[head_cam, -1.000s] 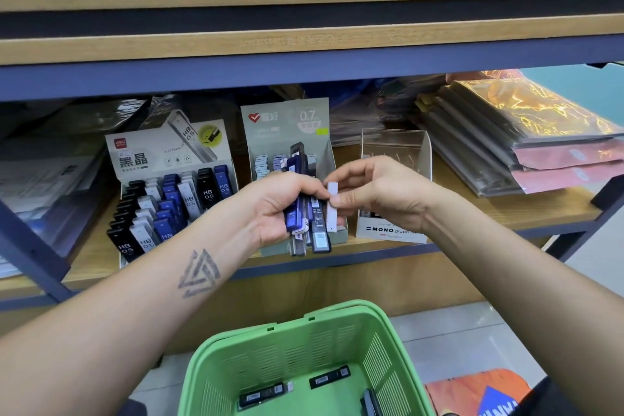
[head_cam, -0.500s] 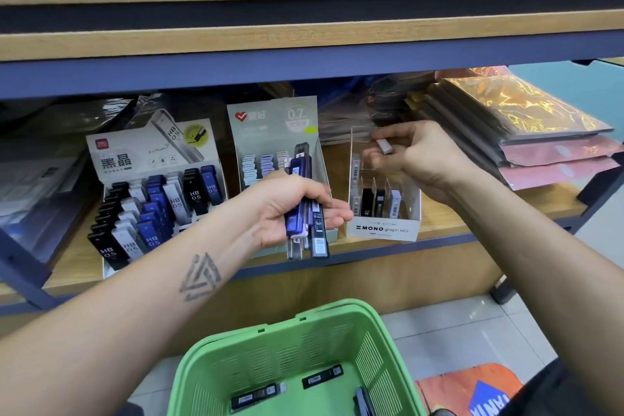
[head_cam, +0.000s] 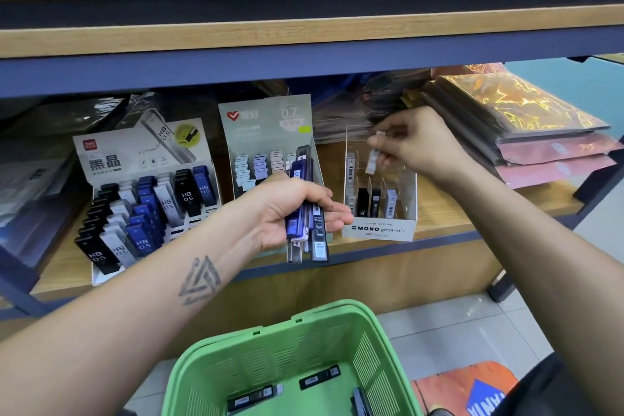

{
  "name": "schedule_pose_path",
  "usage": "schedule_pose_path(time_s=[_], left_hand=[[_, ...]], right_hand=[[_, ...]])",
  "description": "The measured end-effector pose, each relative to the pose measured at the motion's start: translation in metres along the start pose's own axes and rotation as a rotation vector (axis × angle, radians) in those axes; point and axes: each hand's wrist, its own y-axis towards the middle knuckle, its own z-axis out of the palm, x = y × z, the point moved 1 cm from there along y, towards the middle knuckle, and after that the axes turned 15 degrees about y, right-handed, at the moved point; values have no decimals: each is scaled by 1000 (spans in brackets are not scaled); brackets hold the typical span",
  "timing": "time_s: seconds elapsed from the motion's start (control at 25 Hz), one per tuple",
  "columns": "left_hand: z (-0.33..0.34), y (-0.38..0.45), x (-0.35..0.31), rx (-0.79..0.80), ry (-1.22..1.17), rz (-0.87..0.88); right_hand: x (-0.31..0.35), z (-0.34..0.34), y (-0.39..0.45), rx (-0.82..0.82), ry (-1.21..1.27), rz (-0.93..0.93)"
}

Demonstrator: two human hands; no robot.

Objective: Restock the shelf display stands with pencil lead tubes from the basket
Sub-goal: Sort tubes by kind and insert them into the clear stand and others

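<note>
pinching a pale lead tube (head_cam: 374, 155) by its upper end, our right hand (head_cam: 417, 145) holds it upright above the back slots of the clear mono display stand (head_cam: 380, 230). our left hand (head_cam: 287, 209) is curled round a bundle of tubes (head_cam: 305, 213), blue and dark ones, held in front of the middle stand. more tubes lie in the green basket (head_cam: 371, 348) below. we judge these tubes light, stiff and smooth, so likely slippery in a loose bunch; a fingertip pinch near the cap looks right, leaving the lower end free to slide between the thin dividers. the bundle needs a firm wrap round its middle, or one may slip out downward.
</note>
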Motion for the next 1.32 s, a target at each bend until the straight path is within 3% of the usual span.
schedule_pose_path(time_s=[0.12,0.6,0.8,1.0,1.2,1.32], left_hand=[[-1,1,-1,1,-2,1],[-4,-1,-1,15,7,1],[-3,-1,-2,10,10,3],[-5,3,-7,14,-8,19],[-10,7,-6,17,-12,1],[-12,7,-5,13,-6,-5]], right_hand=[[-4,13,0,53,101,39],[-10,23,3,-4,66,31],[0,-5,21,-161,-64,-94],[-9,14,45,-138,-205,-199],[-11,12,66,-245,-81,-188],[-17,16,67,-212,-210,-232]])
